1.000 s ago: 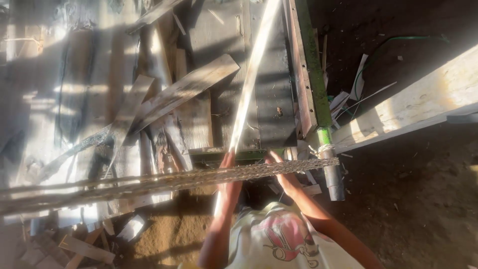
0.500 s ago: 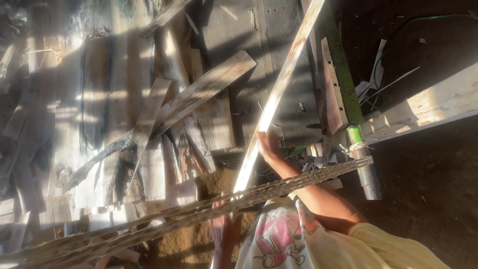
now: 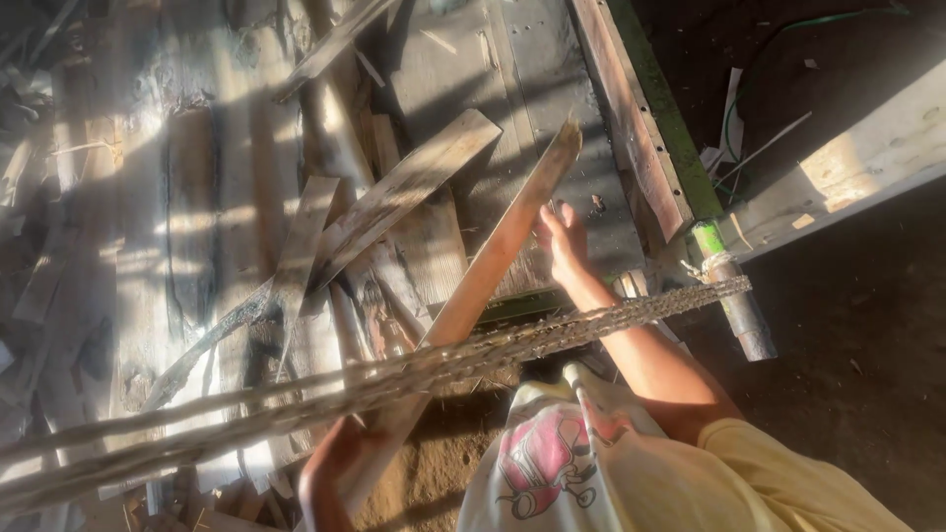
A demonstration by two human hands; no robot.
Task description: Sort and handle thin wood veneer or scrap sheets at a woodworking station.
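I hold a long, narrow wooden plank (image 3: 493,266) that slants from the lower left up to the upper right. My left hand (image 3: 330,468) is shut around its lower end near the bottom of the view. My right hand (image 3: 562,241) lies against the plank's right edge near its upper part, with the fingers stretched out and apart. A rough twisted rope-like bar (image 3: 414,369) runs across in front of my arms and over the plank. My pale shirt with a pink print (image 3: 552,463) shows at the bottom.
Below lies a heap of weathered boards (image 3: 394,197) and scraps. A wooden frame with a green edge (image 3: 660,128) runs down the right side, ending at a green and grey post (image 3: 729,286). A pale beam (image 3: 857,167) crosses dark soil at the right.
The plank has come down toward me, so its top end is now in view. My right hand has loosened from a grip to spread fingers. The view has shifted left.
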